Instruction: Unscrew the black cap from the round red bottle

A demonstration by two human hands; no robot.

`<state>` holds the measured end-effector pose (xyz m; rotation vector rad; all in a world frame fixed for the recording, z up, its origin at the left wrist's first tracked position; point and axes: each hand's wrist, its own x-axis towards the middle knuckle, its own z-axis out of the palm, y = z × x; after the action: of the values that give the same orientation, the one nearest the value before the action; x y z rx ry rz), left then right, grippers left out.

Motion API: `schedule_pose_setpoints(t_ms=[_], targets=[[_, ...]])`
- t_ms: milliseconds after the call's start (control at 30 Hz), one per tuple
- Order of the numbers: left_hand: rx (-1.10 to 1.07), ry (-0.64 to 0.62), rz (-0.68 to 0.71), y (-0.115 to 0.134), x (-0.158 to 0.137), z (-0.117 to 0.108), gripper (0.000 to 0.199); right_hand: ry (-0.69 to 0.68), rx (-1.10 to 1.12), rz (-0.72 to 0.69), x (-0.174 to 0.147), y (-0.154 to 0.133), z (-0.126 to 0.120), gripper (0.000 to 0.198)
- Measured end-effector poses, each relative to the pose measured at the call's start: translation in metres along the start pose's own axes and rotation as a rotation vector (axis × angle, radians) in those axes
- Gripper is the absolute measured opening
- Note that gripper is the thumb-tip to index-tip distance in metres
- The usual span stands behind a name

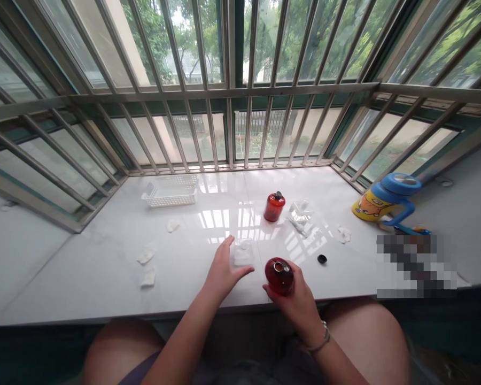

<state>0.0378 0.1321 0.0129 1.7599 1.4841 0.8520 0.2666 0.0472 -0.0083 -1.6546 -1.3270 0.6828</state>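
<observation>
My right hand (299, 294) is wrapped round a dark red glass bottle (279, 278) with no cap on its neck, near the counter's front edge. Thumb and fingers spread apart, my left hand (226, 270) is beside a small clear glass piece (243, 252), perhaps a square container; whether it touches it I cannot tell. A black cap (322, 259) lies to the right of the bottle. Farther back stands a second red bottle (274, 207) with a black top. Next to it are a clear square glass container (301, 210) and a clear, slender piece (297, 226).
A white perforated basket (170, 192) sits at the back left. Crumpled white tissues (146, 255) lie on the left, another tissue (343, 233) on the right. At the right stands a blue and yellow drink bottle (387, 197), with a blurred patch nearby. Metal bars (228, 96) line the window.
</observation>
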Motion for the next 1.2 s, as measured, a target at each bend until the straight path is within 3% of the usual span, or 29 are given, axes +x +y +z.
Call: schedule_pose_setpoints(t_ms=[100, 267, 567, 667, 867, 1200], targets=[[0.02, -0.042, 0.007, 0.0, 0.011, 0.005, 0.103, 0.019, -0.008, 0.01, 0.007, 0.007, -0.001, 0.083], [0.066, -0.069, 0.062, 0.007, 0.014, 0.01, 0.077, 0.087, 0.01, -0.017, 0.011, 0.021, 0.008, 0.089], [0.028, -0.056, 0.067, -0.008, -0.025, -0.008, 0.07, -0.162, 0.011, -0.237, 0.004, 0.028, 0.001, 0.08], [0.032, -0.043, 0.047, -0.015, -0.038, -0.017, 0.069, -0.206, 0.019, -0.228, 0.0, 0.029, -0.004, 0.076], [0.036, -0.025, 0.022, -0.021, -0.053, -0.028, 0.068, -0.132, 0.033, -0.211, 0.003, 0.027, 0.002, 0.086], [-0.157, -0.046, -0.069, -0.028, -0.058, -0.019, 0.072, -0.388, 0.303, -0.175, 0.017, 0.013, 0.008, 0.086]])
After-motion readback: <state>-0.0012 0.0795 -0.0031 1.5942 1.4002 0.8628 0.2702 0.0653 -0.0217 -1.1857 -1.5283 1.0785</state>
